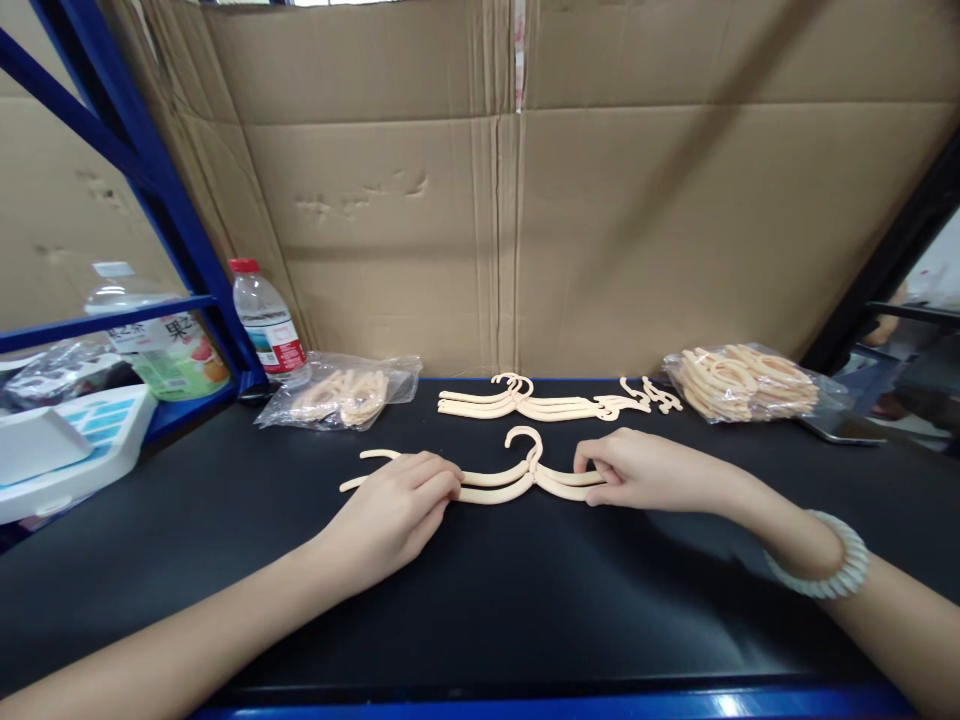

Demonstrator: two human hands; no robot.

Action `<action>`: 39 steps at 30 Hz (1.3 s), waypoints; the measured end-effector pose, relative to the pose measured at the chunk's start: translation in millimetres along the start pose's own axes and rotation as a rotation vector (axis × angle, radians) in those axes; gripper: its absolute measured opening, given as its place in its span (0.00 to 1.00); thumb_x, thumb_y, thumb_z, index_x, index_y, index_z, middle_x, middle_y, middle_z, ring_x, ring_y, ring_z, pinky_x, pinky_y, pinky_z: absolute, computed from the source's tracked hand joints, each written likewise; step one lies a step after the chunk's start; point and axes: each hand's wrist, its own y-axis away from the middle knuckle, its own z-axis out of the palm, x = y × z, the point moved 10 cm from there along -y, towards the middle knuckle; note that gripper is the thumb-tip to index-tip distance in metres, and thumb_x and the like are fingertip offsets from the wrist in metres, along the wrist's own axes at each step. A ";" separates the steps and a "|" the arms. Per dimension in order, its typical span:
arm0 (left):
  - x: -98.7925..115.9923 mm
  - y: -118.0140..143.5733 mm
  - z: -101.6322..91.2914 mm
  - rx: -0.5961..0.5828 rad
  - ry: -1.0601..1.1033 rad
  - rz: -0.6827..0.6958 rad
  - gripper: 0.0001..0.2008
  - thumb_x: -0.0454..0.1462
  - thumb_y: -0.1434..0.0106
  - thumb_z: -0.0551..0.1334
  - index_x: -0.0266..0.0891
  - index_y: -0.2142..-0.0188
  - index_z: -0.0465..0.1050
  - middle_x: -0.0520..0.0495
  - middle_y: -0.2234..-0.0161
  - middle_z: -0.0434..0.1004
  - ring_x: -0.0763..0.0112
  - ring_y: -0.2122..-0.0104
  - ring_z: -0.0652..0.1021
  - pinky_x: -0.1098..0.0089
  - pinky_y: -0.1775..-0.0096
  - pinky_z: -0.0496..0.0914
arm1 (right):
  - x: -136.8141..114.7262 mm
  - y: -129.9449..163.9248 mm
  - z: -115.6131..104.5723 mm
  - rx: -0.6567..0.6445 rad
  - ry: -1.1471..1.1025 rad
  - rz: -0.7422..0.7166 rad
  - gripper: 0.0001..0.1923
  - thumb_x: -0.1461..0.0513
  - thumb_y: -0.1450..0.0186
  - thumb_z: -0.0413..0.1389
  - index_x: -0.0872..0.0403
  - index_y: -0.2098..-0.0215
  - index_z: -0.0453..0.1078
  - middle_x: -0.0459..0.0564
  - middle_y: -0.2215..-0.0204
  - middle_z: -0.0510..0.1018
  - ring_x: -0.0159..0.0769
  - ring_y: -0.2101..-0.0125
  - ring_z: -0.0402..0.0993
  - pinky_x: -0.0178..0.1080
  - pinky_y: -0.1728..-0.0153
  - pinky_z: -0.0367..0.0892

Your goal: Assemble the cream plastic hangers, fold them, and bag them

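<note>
Two cream-coloured clothes hangers [495,493] lie one in front of the other on the black tabletop [480,600], at the middle, with a hook [525,437] pointing away from me. My left hand [409,500] is closed over their left arms, whose ends stick out beyond it. My right hand [637,470] pinches the right arms between thumb and fingers and hides their tips. A pale beaded bracelet [825,560] circles the right wrist. Just behind, several like hangers [480,405] lie stacked together, with small loose cream pieces [656,397] at their right end.
Clear bags of cream parts lie at the back left [341,395] and back right [739,382]. A red-capped bottle [266,320] stands behind the left bag. A phone-like flat object [840,432] lies at right. Cardboard [375,200] walls the back; a blue frame [150,180] stands left.
</note>
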 end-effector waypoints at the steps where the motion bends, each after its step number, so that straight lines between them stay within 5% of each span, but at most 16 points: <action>1: -1.0 0.3 -0.3 0.009 0.004 -0.002 0.11 0.30 0.35 0.49 0.39 0.64 0.68 0.44 0.60 0.75 0.64 0.60 0.75 0.64 0.58 0.70 | 1.1 -0.2 -0.3 0.003 -0.007 0.006 0.05 0.61 0.40 0.58 0.54 0.67 0.71 0.42 0.79 0.70 0.31 0.77 0.65 0.32 0.77 0.53; 20: -2.7 0.4 2.8 0.020 0.056 -0.018 0.13 0.30 0.38 0.52 0.40 0.57 0.71 0.43 0.51 0.75 0.62 0.52 0.76 0.63 0.52 0.72 | 20.9 -9.1 -4.6 0.068 0.008 0.049 0.07 0.60 0.41 0.55 0.54 0.65 0.71 0.44 0.78 0.72 0.33 0.76 0.66 0.33 0.76 0.54; 26: -58.1 1.2 -15.9 -0.010 0.096 -0.183 0.21 0.34 0.43 0.58 0.40 0.49 0.65 0.42 0.50 0.73 0.58 0.52 0.75 0.62 0.53 0.71 | 21.5 -8.3 -3.7 0.062 -0.001 0.046 0.06 0.60 0.40 0.55 0.54 0.66 0.70 0.44 0.78 0.72 0.32 0.76 0.66 0.33 0.76 0.53; 30: -89.1 5.2 -19.4 -0.140 0.099 -0.263 0.25 0.37 0.44 0.60 0.39 0.46 0.63 0.39 0.46 0.70 0.55 0.49 0.73 0.59 0.49 0.68 | 21.8 -8.8 -1.6 0.062 -0.001 0.011 0.06 0.60 0.40 0.55 0.54 0.65 0.71 0.43 0.79 0.71 0.32 0.77 0.66 0.33 0.76 0.53; 39: -69.9 4.7 -7.2 -0.275 0.147 -0.124 0.17 0.38 0.39 0.59 0.40 0.50 0.69 0.42 0.51 0.73 0.61 0.53 0.74 0.66 0.52 0.69 | 22.2 -8.4 -3.0 0.080 0.001 0.020 0.06 0.60 0.40 0.55 0.54 0.66 0.71 0.44 0.79 0.71 0.33 0.76 0.67 0.34 0.76 0.53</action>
